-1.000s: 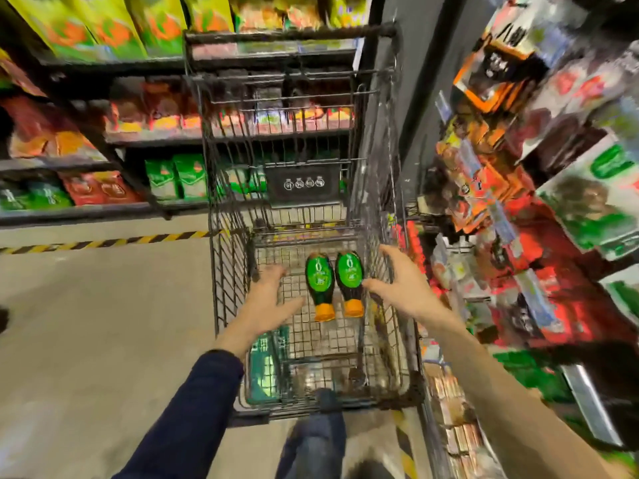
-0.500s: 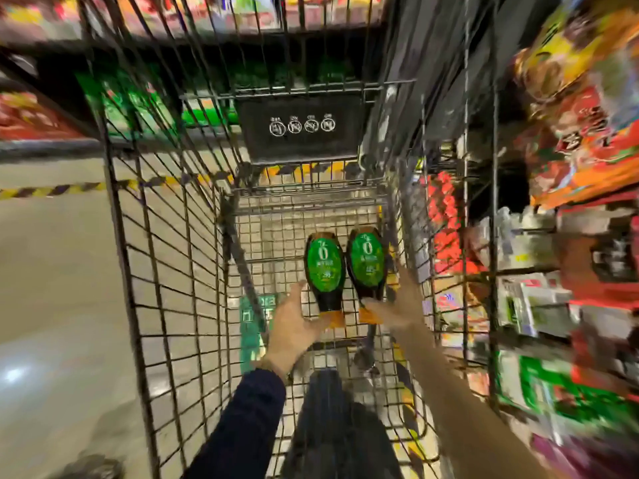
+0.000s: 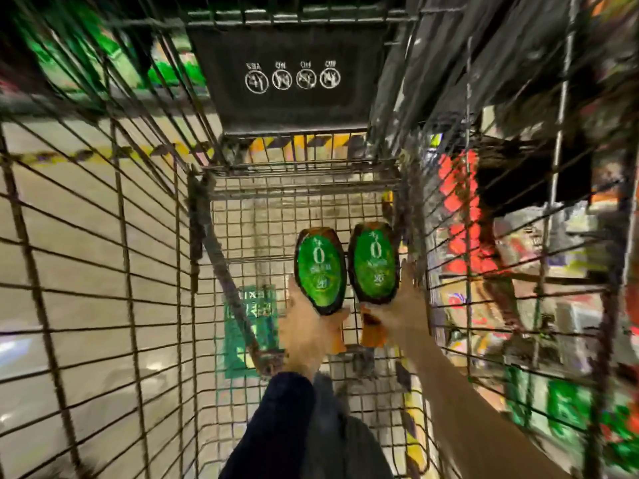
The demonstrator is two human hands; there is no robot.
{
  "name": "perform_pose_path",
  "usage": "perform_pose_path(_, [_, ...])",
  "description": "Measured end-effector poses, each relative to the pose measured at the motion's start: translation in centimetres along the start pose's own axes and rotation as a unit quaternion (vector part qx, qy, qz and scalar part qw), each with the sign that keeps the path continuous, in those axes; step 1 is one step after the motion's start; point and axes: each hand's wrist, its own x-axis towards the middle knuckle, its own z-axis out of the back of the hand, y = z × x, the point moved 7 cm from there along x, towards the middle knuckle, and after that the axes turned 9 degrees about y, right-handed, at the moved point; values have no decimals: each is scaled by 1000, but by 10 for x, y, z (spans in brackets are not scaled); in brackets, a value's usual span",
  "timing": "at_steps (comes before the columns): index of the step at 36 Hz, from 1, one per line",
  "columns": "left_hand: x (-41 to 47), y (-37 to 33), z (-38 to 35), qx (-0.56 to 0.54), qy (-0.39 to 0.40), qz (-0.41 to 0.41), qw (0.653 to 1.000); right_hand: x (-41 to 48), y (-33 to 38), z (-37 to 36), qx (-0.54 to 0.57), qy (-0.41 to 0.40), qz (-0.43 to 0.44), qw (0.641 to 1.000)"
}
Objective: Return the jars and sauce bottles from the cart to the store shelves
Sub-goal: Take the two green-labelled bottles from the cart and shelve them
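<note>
Dark glossy plastic, green oval labels, orange caps: two squeeze sauce bottles lie side by side on the wire-mesh floor of the grey metal cart [image 3: 145, 257], near its right wall. The left hand [image 3: 306, 335] closes around the left bottle [image 3: 320, 271], the right hand [image 3: 403, 311] around the right bottle [image 3: 375, 262]. This looks like the pick-up step; next comes lifting both clear of the rim toward the shelves.

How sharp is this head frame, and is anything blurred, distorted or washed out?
Head view: the two sauce bottles and both hands are fairly sharp; the shelves at right smear with motion blur; the wide-angle lens bows the cart's wire walls; bright glare spots the floor at left.
</note>
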Motion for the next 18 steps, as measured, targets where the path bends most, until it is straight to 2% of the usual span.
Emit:
perform_pose_path(10, [12, -21, 13, 110, -42, 4, 993, 10, 13, -7, -59, -8, -50, 997])
perform_pose_path(18, [23, -31, 11, 128, -19, 2, 992, 14, 9, -6, -88, -35, -60, 994])
